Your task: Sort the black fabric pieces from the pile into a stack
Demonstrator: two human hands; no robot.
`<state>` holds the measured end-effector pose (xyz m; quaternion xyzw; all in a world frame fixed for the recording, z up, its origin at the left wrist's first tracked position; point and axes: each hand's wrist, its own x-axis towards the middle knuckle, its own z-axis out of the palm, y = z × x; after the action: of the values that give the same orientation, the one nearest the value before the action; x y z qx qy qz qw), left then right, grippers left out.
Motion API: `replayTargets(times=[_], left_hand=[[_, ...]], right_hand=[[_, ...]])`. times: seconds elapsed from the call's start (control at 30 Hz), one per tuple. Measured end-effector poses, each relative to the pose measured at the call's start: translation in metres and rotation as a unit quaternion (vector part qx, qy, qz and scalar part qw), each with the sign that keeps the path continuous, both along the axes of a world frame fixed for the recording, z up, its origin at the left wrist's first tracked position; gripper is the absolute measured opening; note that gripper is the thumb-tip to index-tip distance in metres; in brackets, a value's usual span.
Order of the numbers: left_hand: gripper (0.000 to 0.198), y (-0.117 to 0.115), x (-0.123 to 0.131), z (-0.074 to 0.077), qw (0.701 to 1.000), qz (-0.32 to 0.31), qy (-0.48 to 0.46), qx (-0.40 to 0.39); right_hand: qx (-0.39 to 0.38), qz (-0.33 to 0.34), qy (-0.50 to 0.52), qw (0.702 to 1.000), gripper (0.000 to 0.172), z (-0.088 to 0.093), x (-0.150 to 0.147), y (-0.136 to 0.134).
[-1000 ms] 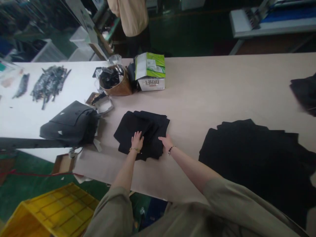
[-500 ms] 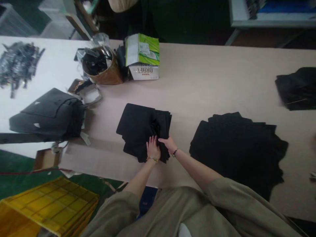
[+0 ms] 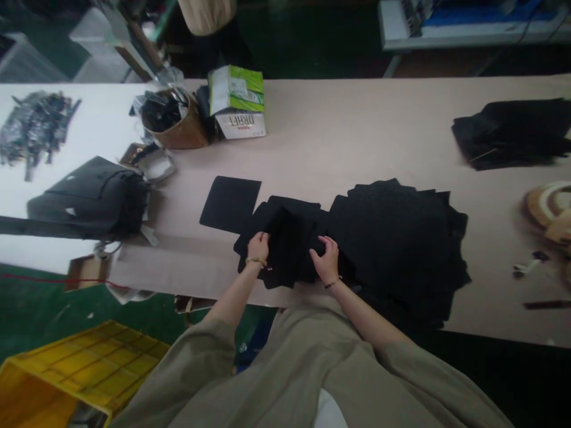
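Observation:
Both my hands grip a small stack of black fabric pieces [image 3: 289, 238] near the table's front edge. My left hand [image 3: 257, 246] is closed on the stack's left side, fingers curled over its edge. On the right side my right hand [image 3: 327, 260] is closed on it too. One single black piece [image 3: 229, 203] lies flat on the table to the left of the stack. The stack touches a big spread pile of black fabric [image 3: 397, 238] on its right.
A black bag [image 3: 93, 199] lies at the left, behind it a brown basket [image 3: 176, 128] and a green-and-white box [image 3: 236, 101]. Another black pile [image 3: 513, 134] sits far right, tape rolls [image 3: 551, 208] near it. A yellow crate [image 3: 75, 374] stands on the floor. A person stands beyond the table.
The stack has slid right until it meets the big pile, leaving one black piece behind on the left. My hands moved from resting on top to gripping the stack's two sides.

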<state>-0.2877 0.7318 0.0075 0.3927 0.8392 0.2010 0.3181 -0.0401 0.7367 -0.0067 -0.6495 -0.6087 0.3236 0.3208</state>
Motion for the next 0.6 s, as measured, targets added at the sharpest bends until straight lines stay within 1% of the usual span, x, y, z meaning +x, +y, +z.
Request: replayTargets(times=[0.03, 0.07, 0.13, 0.17, 0.2, 0.23, 0.27, 0.3, 0.33, 0.37, 0.4, 0.43, 0.5, 0.53, 0.57, 0.6], left_hand=[[0.035, 0.007, -0.029, 0.017, 0.997, 0.052, 0.054, 0.019], [0.037, 0.011, -0.057, 0.036, 0.987, 0.099, 0.114, 0.048], [0.04, 0.015, -0.107, 0.078, 0.954, 0.176, 0.223, 0.095], [0.039, 0.013, -0.126, 0.1, 0.937, 0.192, 0.266, 0.12], [0.039, 0.01, -0.14, 0.119, 0.921, 0.2, 0.302, 0.143], [0.039, 0.005, -0.148, 0.135, 0.909, 0.201, 0.329, 0.161], [0.04, 0.0, -0.151, 0.148, 0.902, 0.192, 0.347, 0.172], [0.041, -0.005, -0.149, 0.155, 0.899, 0.182, 0.359, 0.173], [0.042, -0.01, -0.142, 0.156, 0.901, 0.169, 0.365, 0.164], [0.043, -0.014, -0.132, 0.152, 0.906, 0.152, 0.365, 0.149], [0.043, -0.017, -0.121, 0.141, 0.915, 0.13, 0.36, 0.13], [0.044, -0.02, -0.108, 0.126, 0.926, 0.101, 0.349, 0.106], [0.044, -0.025, -0.082, 0.084, 0.951, 0.011, 0.302, 0.069], [0.043, -0.027, -0.07, 0.06, 0.962, -0.043, 0.266, 0.041], [0.043, -0.03, -0.06, 0.036, 0.968, -0.081, 0.236, 0.012], [0.043, -0.033, -0.051, 0.013, 0.971, -0.102, 0.215, -0.013]], right_hand=[[-0.001, 0.025, 0.014, 1.0, 0.041, 0.003, 0.001, -0.003], [-0.01, 0.048, 0.032, 0.998, 0.037, 0.005, 0.002, -0.005], [-0.043, 0.086, 0.078, 0.992, 0.034, 0.006, 0.005, -0.009], [-0.065, 0.099, 0.103, 0.988, 0.033, 0.005, 0.006, -0.01], [-0.091, 0.108, 0.127, 0.982, 0.032, 0.005, 0.005, -0.011], [-0.117, 0.116, 0.15, 0.975, 0.032, 0.005, 0.002, -0.01], [-0.142, 0.122, 0.173, 0.967, 0.031, 0.006, -0.003, -0.009], [-0.163, 0.128, 0.197, 0.958, 0.029, 0.007, -0.01, -0.007], [-0.184, 0.133, 0.223, 0.948, 0.028, 0.009, -0.021, -0.004], [-0.206, 0.134, 0.25, 0.937, 0.027, 0.011, -0.034, 0.001], [-0.23, 0.132, 0.275, 0.924, 0.027, 0.013, -0.048, 0.007], [-0.256, 0.128, 0.294, 0.912, 0.029, 0.016, -0.065, 0.015], [-0.299, 0.118, 0.305, 0.896, 0.034, 0.018, -0.102, 0.036], [-0.306, 0.115, 0.296, 0.898, 0.036, 0.018, -0.121, 0.049], [-0.3, 0.115, 0.285, 0.903, 0.037, 0.016, -0.141, 0.062], [-0.288, 0.114, 0.272, 0.911, 0.037, 0.012, -0.161, 0.077]])
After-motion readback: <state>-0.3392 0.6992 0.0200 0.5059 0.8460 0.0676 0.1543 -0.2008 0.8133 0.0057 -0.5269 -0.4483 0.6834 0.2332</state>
